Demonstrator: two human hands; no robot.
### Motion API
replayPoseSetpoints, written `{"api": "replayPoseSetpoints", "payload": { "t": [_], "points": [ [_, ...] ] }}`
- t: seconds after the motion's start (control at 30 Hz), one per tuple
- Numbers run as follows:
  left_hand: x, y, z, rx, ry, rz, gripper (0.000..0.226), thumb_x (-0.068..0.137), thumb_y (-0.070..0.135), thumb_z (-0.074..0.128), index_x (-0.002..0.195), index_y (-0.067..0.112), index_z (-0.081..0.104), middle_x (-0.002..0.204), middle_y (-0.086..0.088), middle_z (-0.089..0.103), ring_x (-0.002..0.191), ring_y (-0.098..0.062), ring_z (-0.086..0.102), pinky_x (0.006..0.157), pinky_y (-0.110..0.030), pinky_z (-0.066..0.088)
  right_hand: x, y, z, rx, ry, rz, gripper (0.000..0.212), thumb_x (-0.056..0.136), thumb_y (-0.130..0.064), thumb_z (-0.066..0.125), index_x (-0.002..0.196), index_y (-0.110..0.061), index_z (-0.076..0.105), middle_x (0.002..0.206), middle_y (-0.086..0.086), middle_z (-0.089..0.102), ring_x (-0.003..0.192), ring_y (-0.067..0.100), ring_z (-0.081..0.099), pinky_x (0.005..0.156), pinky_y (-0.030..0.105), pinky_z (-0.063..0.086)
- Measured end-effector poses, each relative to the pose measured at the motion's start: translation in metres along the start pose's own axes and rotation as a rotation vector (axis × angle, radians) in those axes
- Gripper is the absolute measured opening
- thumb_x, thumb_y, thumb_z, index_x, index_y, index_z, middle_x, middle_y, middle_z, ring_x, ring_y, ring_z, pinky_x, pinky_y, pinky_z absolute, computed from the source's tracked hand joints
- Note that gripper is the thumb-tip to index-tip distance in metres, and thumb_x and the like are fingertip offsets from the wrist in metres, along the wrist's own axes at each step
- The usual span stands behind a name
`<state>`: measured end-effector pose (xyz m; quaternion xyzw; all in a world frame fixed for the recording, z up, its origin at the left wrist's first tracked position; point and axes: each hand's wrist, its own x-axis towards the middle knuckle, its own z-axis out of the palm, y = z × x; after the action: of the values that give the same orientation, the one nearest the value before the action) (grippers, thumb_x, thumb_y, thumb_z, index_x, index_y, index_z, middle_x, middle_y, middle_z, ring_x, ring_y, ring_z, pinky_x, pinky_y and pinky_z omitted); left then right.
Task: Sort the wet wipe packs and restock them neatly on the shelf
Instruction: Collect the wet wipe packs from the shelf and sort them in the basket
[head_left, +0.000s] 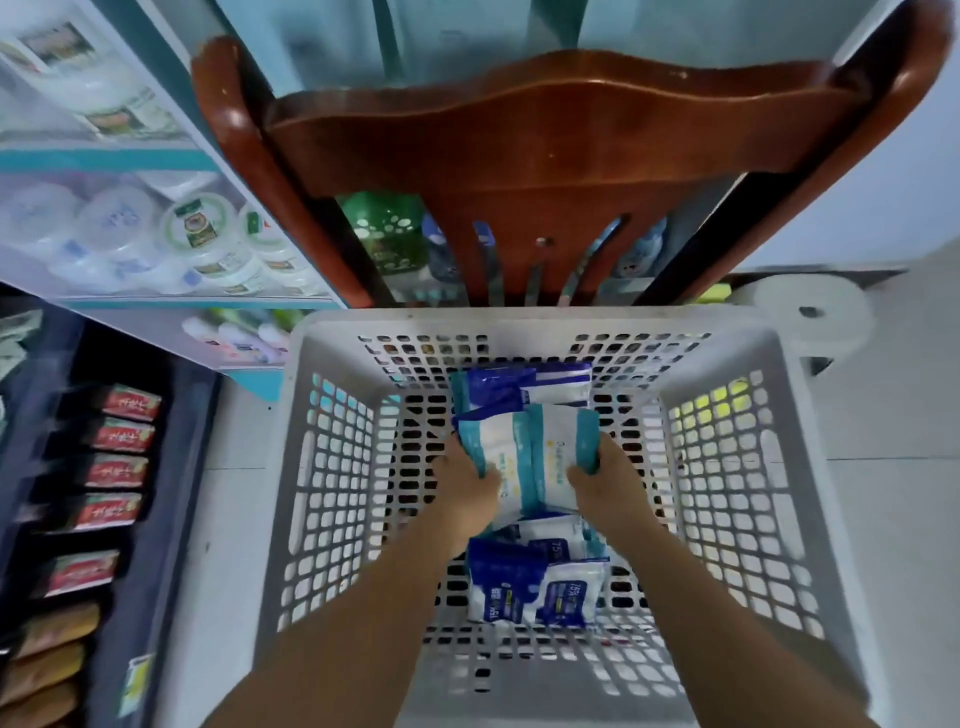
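A grey slotted plastic basket (332, 467) stands on the floor below me. Inside it, both my hands grip a pair of teal-and-white wet wipe packs (535, 452) held side by side. My left hand (465, 491) clasps the left pack's edge and my right hand (605, 486) clasps the right pack's edge. Dark blue-and-white wipe packs (535, 582) lie on the basket floor nearer to me. More blue-and-white packs (519, 387) lie at the far end, partly hidden by the held pair.
A brown wooden chair (545, 135) stands just beyond the basket. To the left a shelf unit (130, 228) holds white tubs and, lower down, red packets (114, 473). A white paper roll (810, 317) lies on the floor at the right.
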<state>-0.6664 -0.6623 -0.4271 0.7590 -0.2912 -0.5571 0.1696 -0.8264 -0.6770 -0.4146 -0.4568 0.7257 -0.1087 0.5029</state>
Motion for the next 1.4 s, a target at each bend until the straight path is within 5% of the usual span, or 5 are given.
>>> {"api": "replayPoseSetpoints", "payload": {
  "t": [0.17,0.47,0.7,1.03,1.4],
  "points": [
    [0.006,-0.015,0.005,0.103,-0.027,0.061,0.056,0.091,0.0,0.048,0.141,0.014,0.028,0.134,-0.011,0.041,0.118,-0.024,0.048,0.1,-0.033,0.042,0.011,0.02,0.011,-0.027,0.069,0.027,0.038,0.089,-0.002,0.053,0.125,-0.012,0.046,0.114,0.004,0.037,0.091,0.02,0.044,0.076,0.026,0.039],
    [0.005,-0.021,0.009,0.178,0.163,0.144,0.062,0.085,0.011,0.063,0.136,0.022,0.03,0.122,-0.005,0.04,0.111,-0.022,0.05,0.094,-0.037,0.049,0.008,0.026,0.014,0.025,0.173,0.053,0.063,0.086,-0.001,0.06,0.14,-0.021,0.034,0.13,0.005,0.037,0.098,0.018,0.051,0.068,0.021,0.046],
    [0.002,-0.019,0.006,0.167,0.224,0.135,0.031,0.084,0.011,0.066,0.111,0.011,0.051,0.106,-0.004,0.062,0.088,-0.014,0.059,0.066,-0.024,0.048,0.008,0.028,0.011,-0.036,0.201,0.035,0.009,0.087,-0.009,0.061,0.096,-0.013,0.058,0.096,0.005,0.062,0.067,0.01,0.053,0.047,0.016,0.033],
    [-0.014,-0.011,-0.006,0.076,0.271,0.079,0.03,0.091,0.01,0.058,0.12,0.007,0.05,0.115,-0.008,0.06,0.098,-0.018,0.057,0.058,-0.016,0.04,0.001,0.024,0.0,0.061,0.131,0.027,0.006,0.094,-0.014,0.05,0.1,-0.015,0.053,0.078,0.0,0.057,0.061,0.013,0.05,0.05,0.025,0.034],
    [-0.038,0.024,-0.018,-0.064,0.177,0.226,0.022,0.096,0.008,0.049,0.117,0.015,0.05,0.101,0.006,0.057,0.085,-0.009,0.057,0.072,-0.023,0.052,-0.012,-0.017,0.0,0.416,0.19,-0.138,0.011,0.094,-0.011,0.052,0.094,-0.021,0.058,0.081,-0.003,0.067,0.066,0.012,0.056,0.058,0.028,0.045]
  ]
}}
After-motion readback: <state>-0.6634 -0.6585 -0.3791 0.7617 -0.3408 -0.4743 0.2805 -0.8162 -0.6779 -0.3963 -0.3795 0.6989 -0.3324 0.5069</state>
